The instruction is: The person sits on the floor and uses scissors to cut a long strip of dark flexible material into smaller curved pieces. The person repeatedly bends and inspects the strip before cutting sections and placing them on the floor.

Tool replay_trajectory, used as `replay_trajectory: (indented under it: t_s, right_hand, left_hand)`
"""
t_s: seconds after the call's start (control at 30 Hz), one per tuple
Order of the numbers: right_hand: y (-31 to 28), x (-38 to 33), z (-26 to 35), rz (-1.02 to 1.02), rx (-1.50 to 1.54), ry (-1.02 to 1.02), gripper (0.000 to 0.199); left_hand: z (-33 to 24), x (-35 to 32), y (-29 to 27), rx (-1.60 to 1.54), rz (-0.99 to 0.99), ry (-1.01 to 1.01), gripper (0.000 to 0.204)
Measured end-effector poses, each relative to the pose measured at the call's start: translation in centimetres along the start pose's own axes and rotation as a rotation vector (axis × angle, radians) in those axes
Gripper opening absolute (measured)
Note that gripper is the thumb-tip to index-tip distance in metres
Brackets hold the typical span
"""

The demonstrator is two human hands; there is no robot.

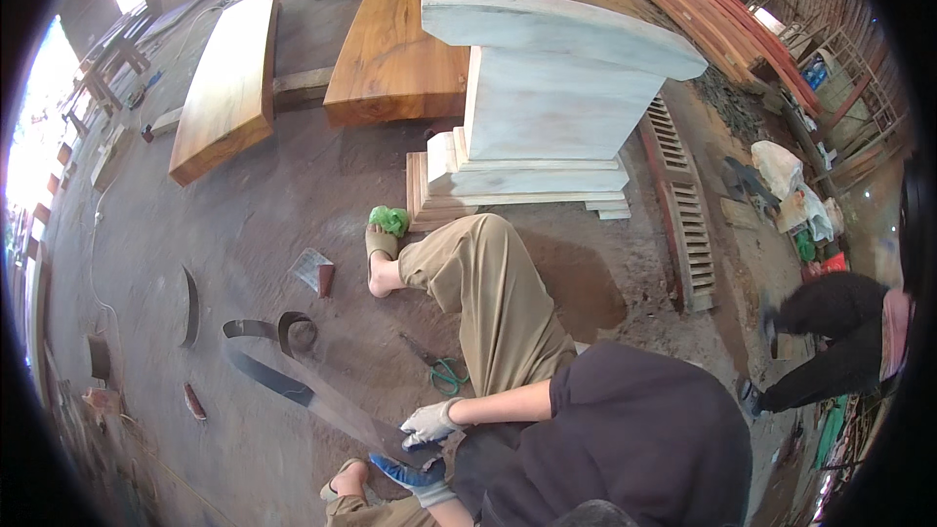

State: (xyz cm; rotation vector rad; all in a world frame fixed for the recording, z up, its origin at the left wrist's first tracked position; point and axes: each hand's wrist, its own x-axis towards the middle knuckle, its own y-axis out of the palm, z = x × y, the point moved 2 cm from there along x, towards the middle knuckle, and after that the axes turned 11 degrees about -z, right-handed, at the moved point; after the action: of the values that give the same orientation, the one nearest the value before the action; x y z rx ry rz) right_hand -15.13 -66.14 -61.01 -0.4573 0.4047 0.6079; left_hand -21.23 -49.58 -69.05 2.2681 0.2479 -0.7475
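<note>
A long, dark, curved saw band (283, 381) lies on the dirt floor (244, 215). Its near end is pinned under the white-gloved right hand (429, 423), fingers closed on it, with the blue-gloved left hand (408, 475) just below. Open floor lies leftward; green-handled scissors (446, 371) lie near.

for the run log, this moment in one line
right hand: white glove, grips dark band | left hand: blue glove, grips band | scissors beside knee

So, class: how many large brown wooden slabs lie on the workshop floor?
2: one slab at upper left, another slab right of it, beside the pale pedestal. Others may be hidden.
</note>
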Motion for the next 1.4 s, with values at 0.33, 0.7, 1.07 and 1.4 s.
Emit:
replay_trajectory:
  t_s: [0.33, 0.7, 1.07, 1.4]
  right_hand:
    - [-0.6, -1.3, 4.3, -0.083, -0.713, -0.065, 0.045]
    - [0.0, -1.3, 3.4, -0.127, -0.590, -0.082, 0.047]
    - [0.9, -1.7, 1.3, 0.099, 0.090, 0.175, 0.058]
    - [1.3, -1.8, 2.3, 0.033, 0.426, 0.013, 0.038]
  left_hand:
    - [-0.9, -1.7, 3.1, -0.247, 0.049, -0.246, 0.057]
    - [-0.6, -1.0, 1.9, -0.162, -0.029, -0.231, 0.059]
    - [-2.4, -1.2, 4.6, 0.024, -0.177, 0.159, 0.055]
    - [-8.2, -4.7, 9.9, -0.148, 0.053, -0.010, 0.061]
